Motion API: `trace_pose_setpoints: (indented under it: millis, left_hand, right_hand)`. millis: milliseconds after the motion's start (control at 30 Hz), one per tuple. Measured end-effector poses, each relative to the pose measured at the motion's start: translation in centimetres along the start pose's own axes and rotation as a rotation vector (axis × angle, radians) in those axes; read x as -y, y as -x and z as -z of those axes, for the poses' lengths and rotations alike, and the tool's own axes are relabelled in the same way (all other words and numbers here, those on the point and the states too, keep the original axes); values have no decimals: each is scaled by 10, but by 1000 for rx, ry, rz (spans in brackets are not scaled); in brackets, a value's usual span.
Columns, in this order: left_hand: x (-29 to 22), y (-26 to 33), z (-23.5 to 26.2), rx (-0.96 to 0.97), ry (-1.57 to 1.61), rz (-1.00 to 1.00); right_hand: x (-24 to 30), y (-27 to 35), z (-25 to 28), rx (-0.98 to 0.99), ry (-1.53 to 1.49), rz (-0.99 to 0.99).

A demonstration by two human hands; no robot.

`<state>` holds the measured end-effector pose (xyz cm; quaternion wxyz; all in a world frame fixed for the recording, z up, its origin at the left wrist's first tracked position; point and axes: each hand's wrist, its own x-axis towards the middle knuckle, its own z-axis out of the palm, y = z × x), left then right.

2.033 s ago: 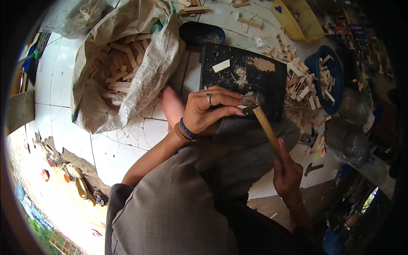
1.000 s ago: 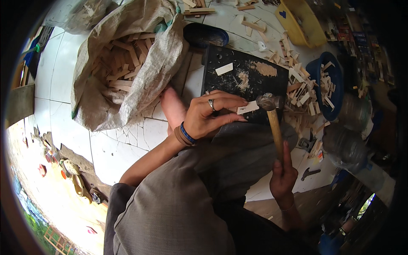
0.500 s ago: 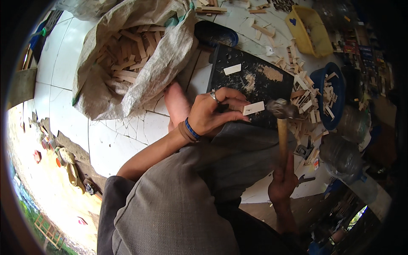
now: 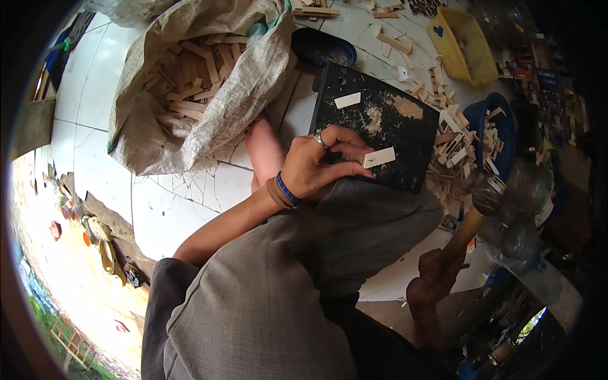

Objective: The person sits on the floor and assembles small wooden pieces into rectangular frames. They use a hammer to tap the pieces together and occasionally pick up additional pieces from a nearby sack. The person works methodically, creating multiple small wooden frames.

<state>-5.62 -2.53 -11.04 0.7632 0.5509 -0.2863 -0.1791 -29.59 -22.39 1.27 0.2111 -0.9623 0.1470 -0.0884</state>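
My left hand (image 4: 316, 159) pinches one end of a small pale wooden piece (image 4: 381, 158) between thumb and fingers, over a black board (image 4: 405, 136). A tiny dark mark, perhaps a nail, shows on the wood near my fingertips. In my right hand (image 4: 436, 284), off to the right, is a hammer (image 4: 465, 231) with a wooden handle; its head is blurred and stands well apart from the piece. Another pale wooden strip (image 4: 347, 100) lies on the far part of the board, near sawdust (image 4: 373, 120) and a patch of brown crumbs.
A woven sack (image 4: 253, 82) full of wooden strips stands at the left. Right of the board lies a heap of small wooden pieces (image 4: 451, 145), beside a blue basin (image 4: 510, 142). A yellow tub (image 4: 456, 47) and a dark blue tray (image 4: 345, 54) are farther off. Clear plastic bottles (image 4: 516, 234) sit at the right.
My right hand has swung the hammer away from above the board's right edge, out to the right and toward me. My left hand and the wooden piece have hardly moved.
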Motion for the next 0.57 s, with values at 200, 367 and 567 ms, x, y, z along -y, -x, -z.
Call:
trace_pose_setpoints:
  millis: [200, 367, 567]
  left_hand:
    - [-1, -1, 3, 14, -51, -1]
    - [3, 0, -3, -36, -1, -3]
    - [-1, 1, 3, 12, -127, 51]
  right_hand:
    - [-2, -14, -16, 249, -64, 15]
    - [-10, 3, -1, -121, -486, 12]
    - [-2, -15, -21, 292, -37, 125]
